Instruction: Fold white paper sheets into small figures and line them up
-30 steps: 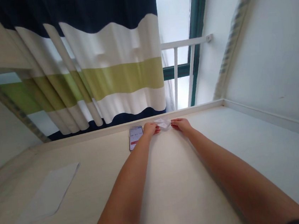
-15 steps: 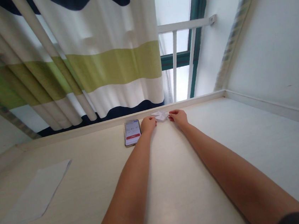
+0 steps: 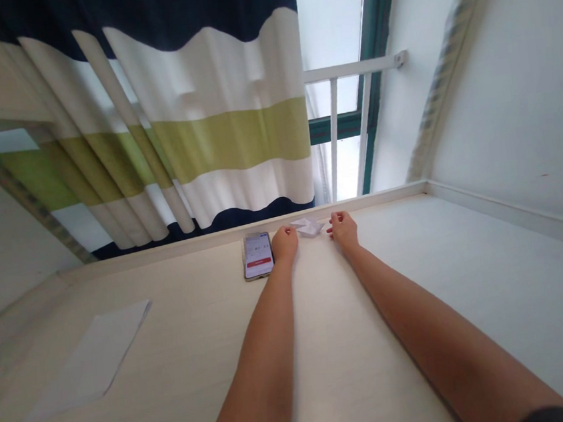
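A small folded white paper [image 3: 309,227], pointed at its ends and somewhat like a paper boat, rests near the far edge of the white tabletop [image 3: 325,340]. My left hand [image 3: 285,243] is closed on its left end, the fingertips partly hidden behind the hand. Just off the paper's right tip is my right hand [image 3: 344,230], its fingers bent and slightly apart, with a narrow gap to the paper and nothing visible in them. Close by my left wrist lies a phone [image 3: 258,256] with a lit screen and a red bar on it.
White paper sheets [image 3: 96,358] lie at the left of the tabletop. A raised rim [image 3: 204,236] runs along the back. Behind it hang a striped curtain [image 3: 234,139] and a white railing [image 3: 354,69] before the window. A white wall [image 3: 510,93] stands at the right.
My right hand has let go of the folded paper's right end and moved slightly right. My left hand stays at the left end. The camera view has shifted a little.
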`<state>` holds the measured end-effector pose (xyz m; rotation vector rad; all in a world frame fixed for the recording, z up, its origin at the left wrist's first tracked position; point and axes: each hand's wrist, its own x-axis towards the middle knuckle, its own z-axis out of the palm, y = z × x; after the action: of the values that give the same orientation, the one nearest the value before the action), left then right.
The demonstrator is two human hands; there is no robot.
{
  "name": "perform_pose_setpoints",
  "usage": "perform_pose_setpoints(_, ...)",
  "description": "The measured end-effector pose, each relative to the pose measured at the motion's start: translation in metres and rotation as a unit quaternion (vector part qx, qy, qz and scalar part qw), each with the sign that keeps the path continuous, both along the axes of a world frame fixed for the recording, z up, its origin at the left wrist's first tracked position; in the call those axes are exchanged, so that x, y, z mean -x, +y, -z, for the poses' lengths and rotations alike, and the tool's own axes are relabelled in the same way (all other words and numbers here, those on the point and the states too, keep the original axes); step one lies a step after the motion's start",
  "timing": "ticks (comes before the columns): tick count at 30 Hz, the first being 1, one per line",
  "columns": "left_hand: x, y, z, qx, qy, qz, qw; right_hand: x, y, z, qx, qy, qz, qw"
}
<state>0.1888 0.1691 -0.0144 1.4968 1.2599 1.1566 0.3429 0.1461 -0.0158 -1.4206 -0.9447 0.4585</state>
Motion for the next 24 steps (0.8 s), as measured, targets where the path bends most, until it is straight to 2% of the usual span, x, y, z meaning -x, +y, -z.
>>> perform_pose_setpoints(2, -0.001, -0.007, -0.003, -0.035, -0.014, -0.063, 0.997, 0.001, -0.008, -0.005, -0.004, -0.069, 0.036, 0.997)
perform_pose_setpoints(4, -0.001, -0.015, -0.008, -0.067, -0.036, -0.091, 0.993, 0.004, -0.018, -0.01, -0.023, -0.132, 0.062, 0.989)
perform_pose_setpoints(6, 0.001, -0.025, -0.013, -0.091, -0.033, -0.106, 0.99, 0.01, -0.029, -0.015, -0.055, -0.155, 0.055, 0.985)
perform_pose_setpoints(9, 0.011, -0.039, -0.025, -0.123, -0.01, -0.084, 0.989, 0.022, -0.045, -0.024, -0.078, -0.161, 0.019, 0.984)
perform_pose_setpoints(12, 0.036, -0.057, -0.04, -0.15, 0.003, -0.056, 0.987, 0.041, -0.061, -0.038, -0.087, -0.168, -0.022, 0.982)
perform_pose_setpoints(15, 0.077, -0.081, -0.056, -0.174, 0.017, -0.054, 0.983, 0.074, -0.075, -0.053, -0.083, -0.171, -0.091, 0.978)
perform_pose_setpoints(18, 0.131, -0.108, -0.067, -0.183, 0.035, -0.066, 0.98, 0.122, -0.086, -0.06, -0.094, -0.117, -0.203, 0.968)
perform_pose_setpoints(21, 0.194, -0.135, -0.07, -0.166, 0.038, -0.104, 0.98, 0.183, -0.097, -0.058, -0.058, -0.135, -0.306, 0.941)
perform_pose_setpoints(24, 0.258, -0.159, -0.066, -0.138, 0.037, -0.14, 0.98, 0.247, -0.11, -0.05, -0.05, -0.178, -0.386, 0.904)
